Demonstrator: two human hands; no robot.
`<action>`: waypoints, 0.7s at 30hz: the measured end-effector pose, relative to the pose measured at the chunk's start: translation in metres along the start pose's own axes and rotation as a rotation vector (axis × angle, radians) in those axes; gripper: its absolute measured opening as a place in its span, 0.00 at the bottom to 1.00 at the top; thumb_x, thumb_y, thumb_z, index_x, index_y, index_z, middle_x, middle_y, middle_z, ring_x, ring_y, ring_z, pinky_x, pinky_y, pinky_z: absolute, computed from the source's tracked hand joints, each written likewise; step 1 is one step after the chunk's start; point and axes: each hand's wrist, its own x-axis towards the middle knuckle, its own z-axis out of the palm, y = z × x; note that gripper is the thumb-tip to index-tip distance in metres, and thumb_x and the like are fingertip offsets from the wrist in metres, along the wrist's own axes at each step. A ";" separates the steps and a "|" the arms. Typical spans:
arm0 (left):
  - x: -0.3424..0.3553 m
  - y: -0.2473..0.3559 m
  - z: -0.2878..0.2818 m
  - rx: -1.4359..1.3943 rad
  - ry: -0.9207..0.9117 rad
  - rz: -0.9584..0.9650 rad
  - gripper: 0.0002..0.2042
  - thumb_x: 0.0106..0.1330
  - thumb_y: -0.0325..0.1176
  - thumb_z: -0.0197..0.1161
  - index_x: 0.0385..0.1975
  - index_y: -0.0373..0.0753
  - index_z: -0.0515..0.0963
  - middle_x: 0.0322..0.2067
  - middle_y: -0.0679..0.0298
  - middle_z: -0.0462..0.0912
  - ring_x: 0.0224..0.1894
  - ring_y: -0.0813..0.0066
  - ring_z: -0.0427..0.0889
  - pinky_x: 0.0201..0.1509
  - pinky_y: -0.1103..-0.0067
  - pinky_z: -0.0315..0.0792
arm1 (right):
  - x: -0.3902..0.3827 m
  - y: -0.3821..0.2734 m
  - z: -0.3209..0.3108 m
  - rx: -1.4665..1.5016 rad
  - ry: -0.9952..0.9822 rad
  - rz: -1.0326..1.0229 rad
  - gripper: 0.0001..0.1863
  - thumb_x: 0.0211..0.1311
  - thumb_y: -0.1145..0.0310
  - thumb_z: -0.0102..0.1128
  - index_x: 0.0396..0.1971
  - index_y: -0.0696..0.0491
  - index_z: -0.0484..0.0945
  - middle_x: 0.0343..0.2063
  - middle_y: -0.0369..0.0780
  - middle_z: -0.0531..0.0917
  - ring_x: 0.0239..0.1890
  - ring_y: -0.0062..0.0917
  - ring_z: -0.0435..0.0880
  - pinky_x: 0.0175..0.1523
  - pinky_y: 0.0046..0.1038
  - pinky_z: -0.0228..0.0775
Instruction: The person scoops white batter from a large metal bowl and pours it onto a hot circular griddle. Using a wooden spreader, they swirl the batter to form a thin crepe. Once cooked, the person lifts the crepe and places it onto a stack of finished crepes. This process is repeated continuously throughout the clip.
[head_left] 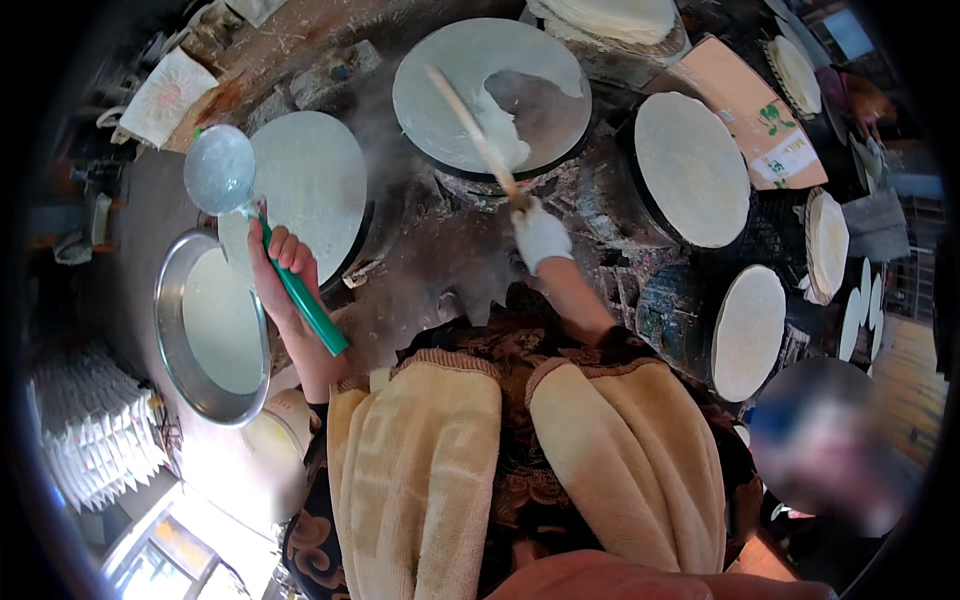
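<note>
One ladle (220, 172) held tight in left hand (285, 265), one wooden stick (468, 122) gripped in gloved right hand (541, 234), over white batter (435, 110) on far round pan (555, 135). Looks like spreading; next, probably calls for gently covering bare patch (530, 95).

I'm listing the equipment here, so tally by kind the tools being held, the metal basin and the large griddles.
Green-handled ladle, left hand: 1
Wooden stick, right hand: 1
Metal basin: 1
Large griddles: 4
Total: 7
</note>
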 end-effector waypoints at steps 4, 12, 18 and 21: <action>-0.015 0.010 0.000 -0.001 -0.042 0.002 0.11 0.73 0.38 0.46 0.44 0.38 0.68 0.14 0.73 0.59 0.11 0.87 0.57 0.10 0.88 0.57 | 0.007 0.041 -0.032 -0.045 0.127 0.063 0.20 0.65 0.57 0.43 0.51 0.53 0.68 0.36 0.55 0.81 0.42 0.50 0.79 0.47 0.46 0.69; -0.017 0.004 0.018 -0.077 -0.163 -0.074 0.12 0.74 0.37 0.42 0.42 0.36 0.70 0.12 0.72 0.59 0.08 0.85 0.57 0.08 0.87 0.56 | 0.014 -0.022 -0.009 0.051 0.041 -0.171 0.22 0.62 0.53 0.44 0.47 0.54 0.71 0.38 0.54 0.80 0.44 0.48 0.78 0.50 0.44 0.69; -0.007 -0.006 0.023 -0.051 -0.240 -0.092 0.14 0.74 0.38 0.41 0.44 0.35 0.69 0.12 0.71 0.60 0.08 0.86 0.57 0.08 0.87 0.57 | 0.032 0.087 -0.052 -0.056 0.232 0.047 0.20 0.64 0.55 0.43 0.48 0.52 0.72 0.34 0.52 0.82 0.39 0.46 0.81 0.45 0.45 0.71; -0.005 -0.018 0.033 -0.022 -0.212 -0.121 0.13 0.74 0.38 0.42 0.46 0.36 0.69 0.12 0.72 0.60 0.08 0.85 0.58 0.07 0.87 0.57 | 0.055 0.069 -0.098 -0.070 0.271 -0.104 0.20 0.63 0.54 0.45 0.45 0.53 0.76 0.33 0.51 0.82 0.38 0.47 0.80 0.44 0.44 0.71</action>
